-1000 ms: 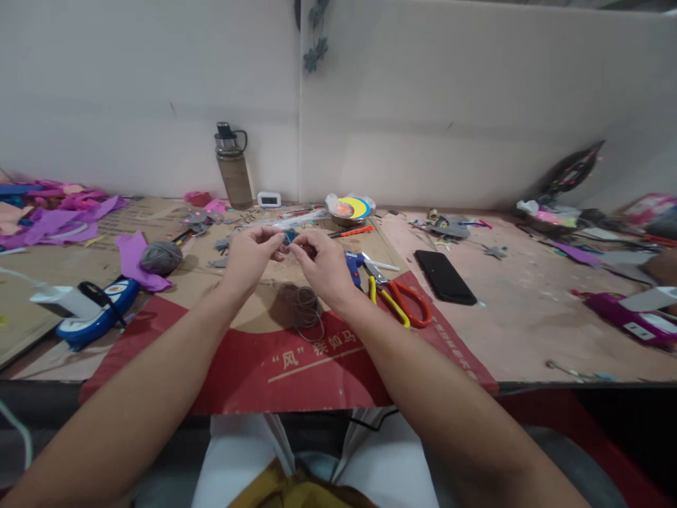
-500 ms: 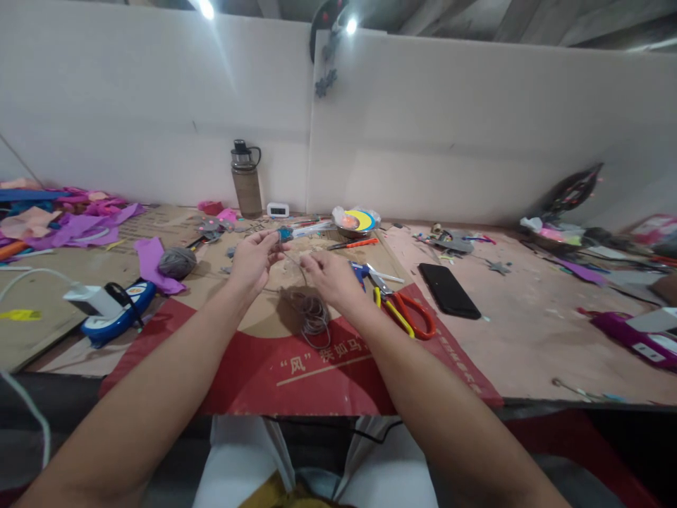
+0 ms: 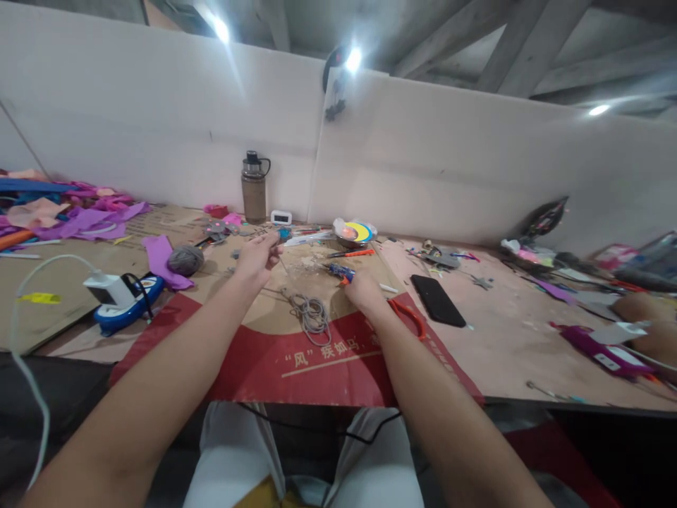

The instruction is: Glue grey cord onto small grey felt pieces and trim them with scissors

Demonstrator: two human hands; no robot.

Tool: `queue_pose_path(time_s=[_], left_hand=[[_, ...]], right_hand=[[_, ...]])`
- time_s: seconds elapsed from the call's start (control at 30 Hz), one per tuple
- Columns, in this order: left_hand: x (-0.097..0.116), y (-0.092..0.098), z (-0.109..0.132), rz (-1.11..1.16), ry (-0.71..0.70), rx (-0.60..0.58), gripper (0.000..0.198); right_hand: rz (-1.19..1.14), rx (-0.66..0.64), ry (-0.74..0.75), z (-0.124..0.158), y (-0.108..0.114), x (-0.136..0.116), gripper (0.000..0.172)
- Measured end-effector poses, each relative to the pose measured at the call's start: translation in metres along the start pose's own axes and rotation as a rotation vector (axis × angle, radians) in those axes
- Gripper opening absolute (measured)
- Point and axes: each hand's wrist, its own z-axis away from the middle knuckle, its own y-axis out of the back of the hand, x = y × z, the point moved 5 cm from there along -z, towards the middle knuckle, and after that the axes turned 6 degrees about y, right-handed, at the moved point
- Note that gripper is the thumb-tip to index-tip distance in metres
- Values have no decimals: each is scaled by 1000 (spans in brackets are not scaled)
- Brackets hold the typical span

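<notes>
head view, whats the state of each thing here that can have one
Left hand: pinching a small teal piece
Right hand: closed around a blue glue gun
Gray cord: loosely coiled
Gray yarn ball: wound up
Water bottle: upright, lid on
Black phone: lying flat, screen dark
White charger: apparently plugged into the blue power strip
Red-handled scissors: partly hidden; open or shut unclear
Ceiling lights: lit

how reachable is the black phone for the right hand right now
Probably yes: the black phone lies uncovered to the right of the right hand, though that hand holds the blue tool and would likely need to let go first.
</notes>
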Motion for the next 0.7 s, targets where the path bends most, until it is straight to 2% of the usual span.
queue_pose_path(time_s=[0.13, 0.4, 0.5, 0.57, 0.7], left_hand=[[0, 4, -4, -2, 9, 12, 10], [-2, 10, -7, -7, 0, 48, 9], [-3, 10, -8, -28, 14, 40, 8], [-3, 11, -9, -34, 27, 37, 10], [-4, 14, -11, -17, 54, 49, 11]], right_hand=[[-190, 41, -90, -7, 3, 7, 16], [-621, 126, -74, -7, 4, -7, 22], [-857, 92, -5, -4, 12, -27, 26], [-1003, 66, 81, -5, 25, -46, 27], [-1057, 150, 321, -8, 59, -91, 28]])
